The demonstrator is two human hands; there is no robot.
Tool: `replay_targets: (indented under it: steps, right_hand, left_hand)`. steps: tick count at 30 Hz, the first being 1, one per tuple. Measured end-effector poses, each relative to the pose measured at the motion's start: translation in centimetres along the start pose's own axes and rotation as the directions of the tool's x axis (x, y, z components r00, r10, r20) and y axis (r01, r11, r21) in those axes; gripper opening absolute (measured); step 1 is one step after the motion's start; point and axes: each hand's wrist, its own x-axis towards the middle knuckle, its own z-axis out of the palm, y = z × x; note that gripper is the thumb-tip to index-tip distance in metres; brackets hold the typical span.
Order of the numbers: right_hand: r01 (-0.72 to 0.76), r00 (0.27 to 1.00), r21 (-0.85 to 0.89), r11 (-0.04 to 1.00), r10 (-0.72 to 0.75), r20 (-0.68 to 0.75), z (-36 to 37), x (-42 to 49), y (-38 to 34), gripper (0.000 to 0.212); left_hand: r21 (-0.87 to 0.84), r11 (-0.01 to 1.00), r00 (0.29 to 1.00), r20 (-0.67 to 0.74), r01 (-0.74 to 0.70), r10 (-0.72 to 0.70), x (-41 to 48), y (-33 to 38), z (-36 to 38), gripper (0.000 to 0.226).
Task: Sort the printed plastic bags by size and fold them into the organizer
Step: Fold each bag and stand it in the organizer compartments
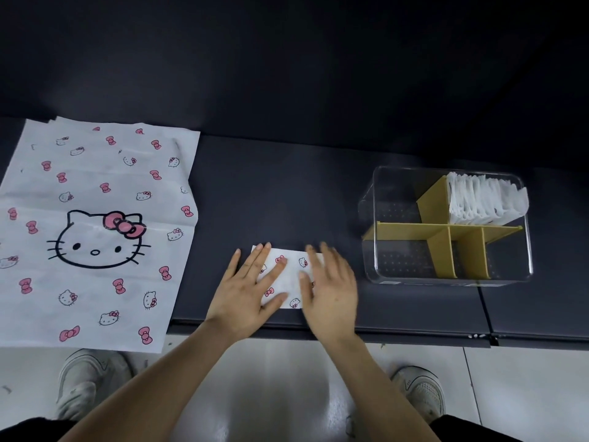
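The folded bag lies under my two hands near the front edge of the table, a small white rectangle printed with pink bows and little cat faces. My left hand lies flat on its left part, fingers straight and spread, gripping nothing. My right hand covers its right part, fingers straight and close together. It is blurred, so I cannot tell whether it presses on the bag or hangs just above it.

Well to the left of my left hand is the stack of large bags, spread flat, with its near edge hanging past the table's edge. The top one shows a big cat face with a pink bow.

To the right of my right hand and a little farther back stands the clear organizer, apart from the folded bag. Yellow dividers split it into compartments. The far right compartment holds a row of folded white bags standing on edge.

Below my arms are the pale floor and my two light shoes.
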Motion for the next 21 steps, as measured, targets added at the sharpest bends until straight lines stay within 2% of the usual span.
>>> replay_targets:
  steps: [3,5,8,10,12,15,17,18,21]
  right_hand:
    - [0.119,0.958,-0.096,0.988,-0.088,0.273,1.5,-0.3,-0.2,0.058]
    - [0.140,0.936,-0.137,0.981,-0.086,0.340,1.7,-0.6,0.7,0.060]
    - [0.128,0.925,-0.144,0.981,-0.065,0.374,0.9,-1.5,2.6,0.061]
    - [0.088,0.930,-0.092,0.992,-0.049,0.364,0.0,-1.4,3.2,0.071]
    - [-0.013,0.936,-0.031,0.999,0.023,0.352,-0.8,-0.3,3.1,0.077]
    - [-0.015,0.964,-0.056,0.998,0.029,0.266,-1.6,2.2,2.8,0.050]
    - [-0.008,0.917,-0.072,0.997,0.036,0.397,-2.3,3.7,2.6,0.056]
    - [-0.054,0.880,-0.078,0.996,0.084,0.468,-2.7,4.2,2.5,0.054]
    - [-0.108,0.831,-0.124,0.986,0.158,0.533,-3.7,4.4,2.5,0.030]
  left_hand:
    - [0.017,1.000,1.000,0.008,0.010,-0.010,0.0,-0.2,-0.1,0.063]
    - [0.035,0.999,1.000,0.019,0.010,-0.011,0.1,-0.2,-0.1,0.063]
    - [0.041,0.999,1.000,0.020,0.012,-0.012,0.1,-0.2,-0.1,0.064]
    - [0.046,0.999,1.000,0.007,0.008,-0.008,0.0,-0.2,-0.1,0.064]
    - [0.046,0.999,1.000,0.006,0.000,0.000,0.1,-0.3,0.0,0.063]
    - [0.085,0.996,0.999,0.016,-0.037,0.035,0.4,-0.6,0.0,0.062]
    - [0.101,0.990,0.995,0.031,-0.099,0.096,0.6,-1.1,-0.3,0.060]
    - [0.106,0.984,0.989,0.033,-0.145,0.142,0.8,-1.4,-0.5,0.060]
    - [0.130,0.943,0.952,0.057,-0.305,0.300,1.7,-3.0,-1.1,0.060]
